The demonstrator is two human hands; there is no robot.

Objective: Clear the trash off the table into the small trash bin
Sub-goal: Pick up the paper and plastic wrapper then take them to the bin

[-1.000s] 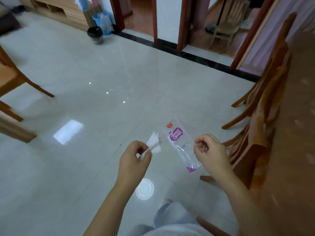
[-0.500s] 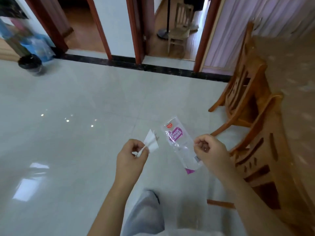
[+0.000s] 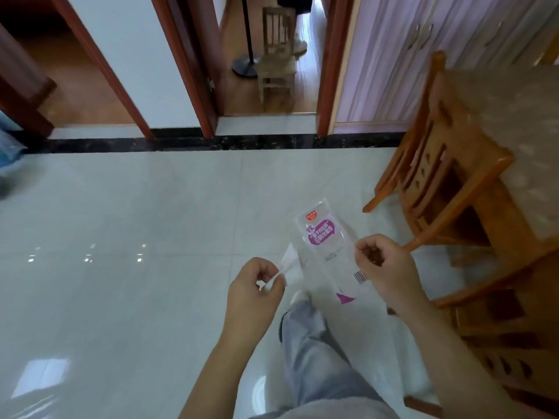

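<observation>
Head view, looking down over both forearms at a glossy tiled floor. A clear plastic wrapper (image 3: 328, 252) with a purple label and a barcode hangs in the air, pinched along its edge by the closed right hand (image 3: 385, 269). Just beside it, a small scrap of white paper (image 3: 287, 263) is pinched between the thumb and fingertips of the closed left hand (image 3: 255, 290). Both pieces of trash are thus off the table and carried at waist height, above a leg in light trousers (image 3: 311, 352). To the right stand wooden chairs (image 3: 447, 176) against the table (image 3: 529, 140), whose visible part shows no trash. Ahead lie two doorways with dark red frames (image 3: 187, 65). The small trash bin is not in view, so collection appears done for these two items, while carrying and dropping them remain.
</observation>
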